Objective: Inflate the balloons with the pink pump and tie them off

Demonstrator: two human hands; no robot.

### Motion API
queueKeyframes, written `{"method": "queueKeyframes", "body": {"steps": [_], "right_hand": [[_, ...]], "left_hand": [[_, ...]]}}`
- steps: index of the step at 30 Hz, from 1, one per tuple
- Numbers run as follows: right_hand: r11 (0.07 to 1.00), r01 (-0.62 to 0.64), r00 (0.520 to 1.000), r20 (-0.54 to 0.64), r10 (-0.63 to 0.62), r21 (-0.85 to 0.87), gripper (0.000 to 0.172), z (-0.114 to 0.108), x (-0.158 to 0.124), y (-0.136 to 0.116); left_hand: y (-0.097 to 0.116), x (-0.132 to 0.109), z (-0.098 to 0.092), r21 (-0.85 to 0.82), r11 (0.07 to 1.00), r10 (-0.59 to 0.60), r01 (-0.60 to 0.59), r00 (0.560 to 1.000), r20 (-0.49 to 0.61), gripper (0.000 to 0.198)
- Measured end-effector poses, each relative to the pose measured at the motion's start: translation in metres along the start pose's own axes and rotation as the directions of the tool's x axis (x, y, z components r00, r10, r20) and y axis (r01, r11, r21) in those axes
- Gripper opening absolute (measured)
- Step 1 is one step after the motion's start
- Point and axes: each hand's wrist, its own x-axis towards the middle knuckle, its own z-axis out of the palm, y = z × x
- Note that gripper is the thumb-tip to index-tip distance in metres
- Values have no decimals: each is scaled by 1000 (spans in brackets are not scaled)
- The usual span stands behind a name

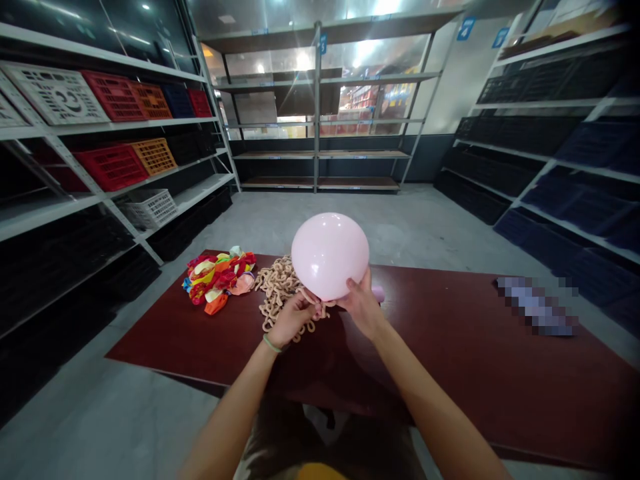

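Note:
An inflated pale pink balloon (330,253) is held up over the dark red table (425,347). My left hand (295,317) is closed, its fingers pinching at the balloon's lower end, where the neck is mostly hidden. Against the balloon's lower right side, my right hand (363,303) presses thumb and fingers, holding it. Behind and below my left hand lies a heap of tan, ring-like rubber bands (277,287). Farther left sits a pile of flat, uninflated balloons (217,277) in red, orange, yellow and other colours. A pinkish-purple object (378,293) shows partly beyond my right hand.
A blurred-out flat object (537,307) lies at the table's right end. Shelves with red crates (113,167) and other baskets stand at left. A rack (317,153) stands at the back, and dark bins (520,137) line the right.

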Motion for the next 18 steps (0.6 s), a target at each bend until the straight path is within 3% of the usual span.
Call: {"method": "queueKeyframes", "body": {"steps": [7, 11, 15, 18], "right_hand": [[1000, 26, 990, -139, -27, -13, 97, -17, 20, 2], [989, 137, 949, -278, -145, -47, 103, -36, 45, -7], [972, 183, 907, -356, -225, -149, 111, -58, 86, -8], [964, 158, 885, -402, -234, -212, 119, -65, 137, -5]], "left_hand": [[9, 16, -2, -16, 999, 50, -52, 996, -74, 31], [18, 26, -25, -30, 992, 115, -124, 971, -210, 51], [13, 33, -66, 84, 981, 193, -174, 898, -396, 41], [1, 35, -92, 156, 968, 250, -197, 802, -542, 35]]}}
